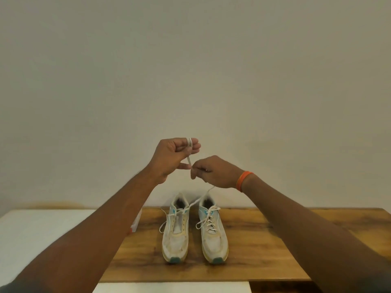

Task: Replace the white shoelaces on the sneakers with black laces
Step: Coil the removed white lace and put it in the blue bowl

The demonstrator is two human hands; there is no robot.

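Head view: both hands (pixel 191 163) high above sneakers (pixel 194 229), white lace (pixel 189 159) between.

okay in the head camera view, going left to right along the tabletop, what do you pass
White surface → small red and white object partly hidden by the forearm → left sneaker, laces mostly pulled out → right sneaker, laced → bare wooden table.

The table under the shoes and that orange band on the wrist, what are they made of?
The table looks like wood with a smooth, slightly glossy finish: brown grain streaks and a soft sheen show. The wristband looks like rubber or silicone, plain and matte, though braided thread can't be ruled out.
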